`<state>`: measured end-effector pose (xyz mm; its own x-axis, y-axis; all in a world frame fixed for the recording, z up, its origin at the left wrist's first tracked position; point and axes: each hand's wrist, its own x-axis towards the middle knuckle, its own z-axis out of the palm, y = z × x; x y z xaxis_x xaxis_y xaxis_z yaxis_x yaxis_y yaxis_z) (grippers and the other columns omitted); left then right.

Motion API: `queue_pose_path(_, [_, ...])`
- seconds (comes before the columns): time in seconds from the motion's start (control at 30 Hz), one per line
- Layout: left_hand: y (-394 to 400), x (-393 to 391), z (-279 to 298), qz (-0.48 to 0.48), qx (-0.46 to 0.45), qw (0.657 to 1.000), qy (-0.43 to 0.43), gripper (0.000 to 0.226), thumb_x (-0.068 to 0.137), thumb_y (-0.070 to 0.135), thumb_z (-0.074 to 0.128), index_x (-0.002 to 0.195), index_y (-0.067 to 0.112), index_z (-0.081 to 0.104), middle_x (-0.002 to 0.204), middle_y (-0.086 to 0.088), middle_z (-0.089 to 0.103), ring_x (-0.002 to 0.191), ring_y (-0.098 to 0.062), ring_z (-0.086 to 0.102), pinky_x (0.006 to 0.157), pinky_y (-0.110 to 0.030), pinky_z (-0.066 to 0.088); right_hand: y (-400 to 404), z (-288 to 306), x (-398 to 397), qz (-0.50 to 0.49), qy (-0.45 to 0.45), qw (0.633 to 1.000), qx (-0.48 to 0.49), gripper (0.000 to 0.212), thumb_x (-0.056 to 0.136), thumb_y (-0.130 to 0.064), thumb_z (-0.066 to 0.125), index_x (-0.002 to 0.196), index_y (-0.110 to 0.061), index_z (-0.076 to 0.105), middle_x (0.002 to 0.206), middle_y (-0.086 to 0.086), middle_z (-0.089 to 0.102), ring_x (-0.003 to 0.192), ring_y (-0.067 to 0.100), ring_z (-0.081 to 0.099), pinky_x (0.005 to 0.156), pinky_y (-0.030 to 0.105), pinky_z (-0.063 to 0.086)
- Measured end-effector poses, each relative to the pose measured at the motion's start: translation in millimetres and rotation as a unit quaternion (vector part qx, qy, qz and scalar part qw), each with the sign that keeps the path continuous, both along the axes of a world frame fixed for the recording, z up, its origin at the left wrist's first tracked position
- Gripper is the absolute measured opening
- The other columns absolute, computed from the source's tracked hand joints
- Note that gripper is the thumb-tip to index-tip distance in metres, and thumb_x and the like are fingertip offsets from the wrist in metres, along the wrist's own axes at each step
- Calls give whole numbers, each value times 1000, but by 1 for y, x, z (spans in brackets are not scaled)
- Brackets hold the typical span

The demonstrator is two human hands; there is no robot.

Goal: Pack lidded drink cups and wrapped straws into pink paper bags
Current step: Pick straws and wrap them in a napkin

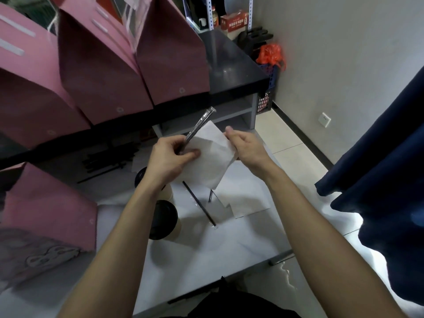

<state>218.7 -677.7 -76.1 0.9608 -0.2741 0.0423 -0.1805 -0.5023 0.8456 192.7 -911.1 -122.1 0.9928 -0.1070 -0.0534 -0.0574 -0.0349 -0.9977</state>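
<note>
Head view: my left hand [171, 157] pinches a wrapped straw [200, 125] against a white napkin [212, 154] — straw tip poking up past the fingers. Right hand [244, 145] pinches the napkin's far edge. Two lidded cups [164, 218] stand below my left wrist. Pink bags [96, 72] stand beyond the fingertips. I'd keep straw and napkin together — drop both in one bag.

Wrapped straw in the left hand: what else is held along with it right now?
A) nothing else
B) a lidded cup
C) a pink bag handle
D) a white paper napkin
D: the left hand pinches the wrapped straw against a white paper napkin, whose other edge the right hand holds.
</note>
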Motion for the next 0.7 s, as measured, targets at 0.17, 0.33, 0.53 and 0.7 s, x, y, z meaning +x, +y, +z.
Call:
queue_pose_path(0.17, [3,-1,0,37,-3,999,-14,12,91,34,88,94,35,75,78,18,70,74,0,64,72,-26,51,12,5,-12,59,-13,995,-75,20,97,-27,81,107,-10,79,100,15,81,90,24,75,85,45,58])
queue_pose_path(0.33, [2,-11,-2,143,-180,966,117,23,114,34,52,107,16,65,91,1,68,64,-10,53,58,-28,41,26,12,-18,-61,-16,995,-77,10,106,-25,67,108,-15,67,96,4,79,86,24,77,73,47,62])
queue_pose_path(0.53, [13,-30,3,156,-291,938,106,25,112,22,62,116,2,75,96,-17,74,84,-18,70,81,-29,61,69,30,-14,-31,-60,995,-68,21,110,-27,64,114,-11,75,97,13,81,90,35,78,80,60,63])
queue_pose_path(0.7, [40,-31,11,182,-300,935,54,25,107,25,70,114,2,77,85,-4,75,73,-11,68,70,-27,55,116,48,-10,53,-99,992,-57,23,106,-29,70,103,-9,81,93,24,77,90,51,72,78,62,60])
